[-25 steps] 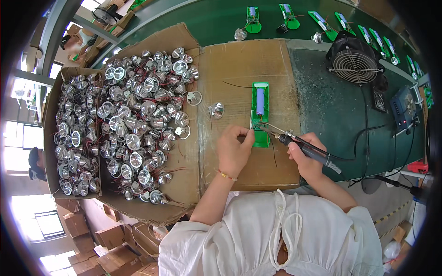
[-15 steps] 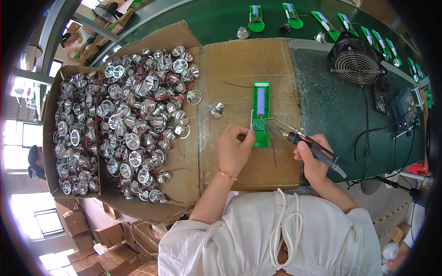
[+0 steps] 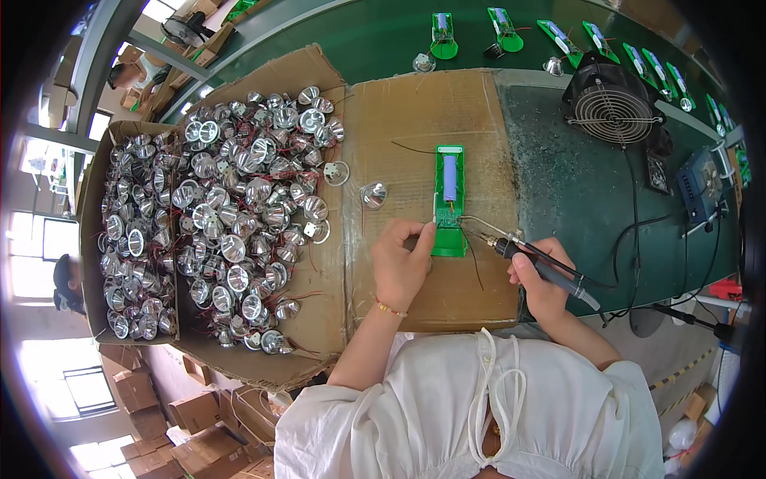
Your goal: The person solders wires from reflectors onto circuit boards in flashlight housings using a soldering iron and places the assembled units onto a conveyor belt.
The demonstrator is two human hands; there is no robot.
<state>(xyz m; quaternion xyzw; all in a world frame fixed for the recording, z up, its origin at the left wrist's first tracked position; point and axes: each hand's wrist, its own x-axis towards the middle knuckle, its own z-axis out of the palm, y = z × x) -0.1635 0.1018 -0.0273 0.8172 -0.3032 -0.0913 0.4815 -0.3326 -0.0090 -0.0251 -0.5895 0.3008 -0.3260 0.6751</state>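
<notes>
Head view: L hand (image 3: 400, 259) is at the left edge of a green plastic lamp housing (image 3: 451, 244), thumb & index drawn together by the PCB (image 3: 447, 217); can't tell if a wire or the housing edge is btwn the tips. R hand (image 3: 542, 279) is closed firmly round a soldering iron (image 3: 550, 275), pen-style, its tip just right of the housing & apart from the PCB. A bent metal tube (image 3: 487, 222) on the iron reaches the PCB's right side; contact unclear.

Housing lies lengthwise on a flat cardboard sheet (image 3: 415, 112), approx. centre, w/ a purple cylindrical cell (image 3: 450, 177) in its upper half. A black lead (image 3: 476, 266) trails down past its right side, btwn housing & R hand, so it's in the way there; another dark wire (image 3: 413, 148) sticks out left at the top end.

Left of the housing, one loose reflector cup (image 3: 373, 195), well apart from it. Farther left, a big cardboard box (image 3: 307, 64) heaped w/ reflector cups, wires tangled.

Right: green bench top (image 3: 558, 188) w/ dark specks, a black fan (image 3: 613, 116) w/ wire guard, blue soldering station (image 3: 700, 190), black cable (image 3: 636, 239) running down btwn them. Beyond, more green housings w/ cells (image 3: 503, 30) in a row.
</notes>
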